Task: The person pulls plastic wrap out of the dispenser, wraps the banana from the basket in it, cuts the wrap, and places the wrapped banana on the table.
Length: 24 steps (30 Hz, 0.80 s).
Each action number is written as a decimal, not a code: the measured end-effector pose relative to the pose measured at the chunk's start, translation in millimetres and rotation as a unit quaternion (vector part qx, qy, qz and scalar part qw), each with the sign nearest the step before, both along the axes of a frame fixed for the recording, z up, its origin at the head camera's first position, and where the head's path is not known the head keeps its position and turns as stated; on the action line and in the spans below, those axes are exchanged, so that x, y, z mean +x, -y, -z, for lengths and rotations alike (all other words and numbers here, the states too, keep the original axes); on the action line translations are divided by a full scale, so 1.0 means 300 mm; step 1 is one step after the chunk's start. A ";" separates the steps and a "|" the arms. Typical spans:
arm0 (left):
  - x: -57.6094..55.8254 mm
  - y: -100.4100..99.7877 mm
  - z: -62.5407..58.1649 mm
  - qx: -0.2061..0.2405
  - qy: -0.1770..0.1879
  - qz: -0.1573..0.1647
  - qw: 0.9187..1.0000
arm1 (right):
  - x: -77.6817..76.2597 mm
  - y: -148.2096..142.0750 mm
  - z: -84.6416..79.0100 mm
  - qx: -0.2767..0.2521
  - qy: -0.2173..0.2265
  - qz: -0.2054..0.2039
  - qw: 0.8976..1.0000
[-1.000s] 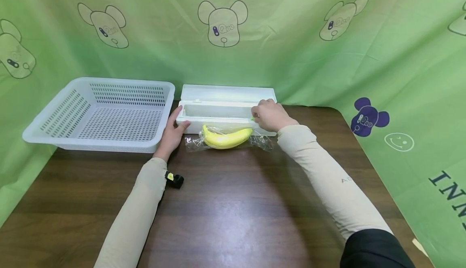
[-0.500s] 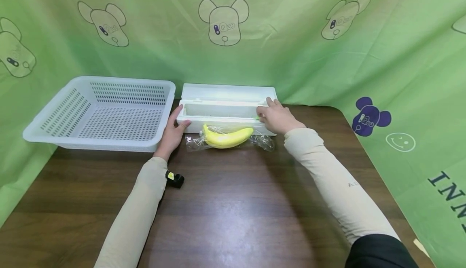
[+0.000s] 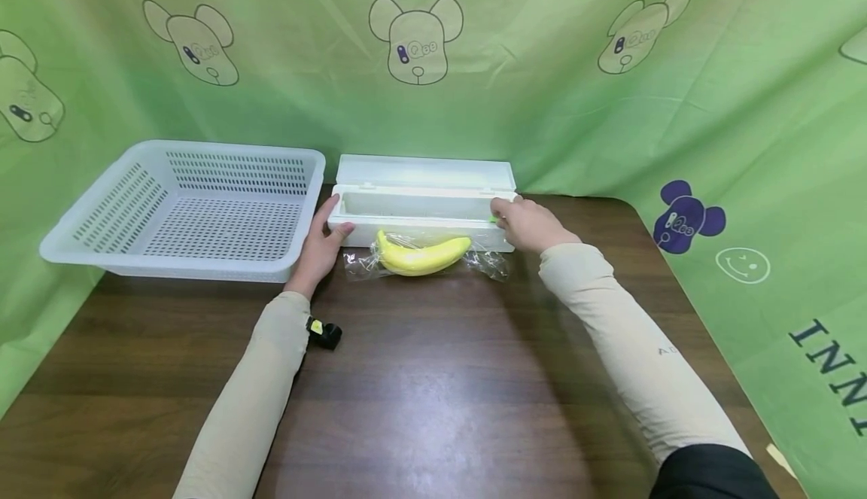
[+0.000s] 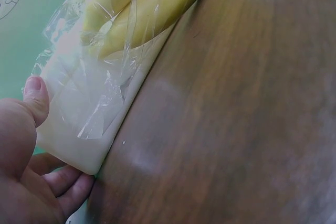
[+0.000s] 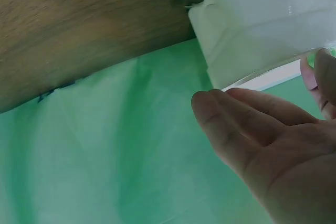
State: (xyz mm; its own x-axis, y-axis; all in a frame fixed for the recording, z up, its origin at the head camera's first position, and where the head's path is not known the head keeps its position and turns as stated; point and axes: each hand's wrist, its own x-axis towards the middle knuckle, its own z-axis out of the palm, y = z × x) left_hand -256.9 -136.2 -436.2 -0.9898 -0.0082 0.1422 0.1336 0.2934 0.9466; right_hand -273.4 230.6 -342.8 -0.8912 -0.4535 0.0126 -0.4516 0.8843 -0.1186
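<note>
A long white cling film box (image 3: 420, 223) lies at the back of the table, its lid (image 3: 425, 171) standing up behind it. My left hand (image 3: 317, 256) grips the box's left end, thumb on the front side and fingers round the end. At the right end, my right hand (image 3: 535, 226) pinches a small green slider (image 3: 493, 219) between thumb and forefinger, its other fingers stretched out in the right wrist view. A yellow banana (image 3: 423, 257) lies against the front of the box under clear cling film (image 3: 489, 263). In the left wrist view, crumpled film covers the banana (image 4: 149, 24).
To the left of the box stands a white perforated basket (image 3: 203, 266), close to my left hand. A green printed curtain (image 3: 420, 119) hangs behind and at both sides. The brown wooden table (image 3: 420, 394) stretches toward me.
My right hand has slid a little to the right along the box with the green slider, and its raised fingers have come down. The left hand, box and banana stay put.
</note>
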 end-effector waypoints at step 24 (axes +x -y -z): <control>0.000 0.001 0.002 -0.007 0.001 0.003 1.000 | 0.001 -0.063 0.004 -0.004 -0.026 -0.001 1.000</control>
State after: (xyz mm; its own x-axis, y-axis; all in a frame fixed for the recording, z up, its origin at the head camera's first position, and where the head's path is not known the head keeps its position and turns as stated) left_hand -256.9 -136.4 -436.8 -0.9902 -0.0009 0.1395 0.1326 0.3051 0.9431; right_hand -273.0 249.4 -344.0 -0.8886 -0.4544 0.0628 -0.4586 0.8829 -0.1009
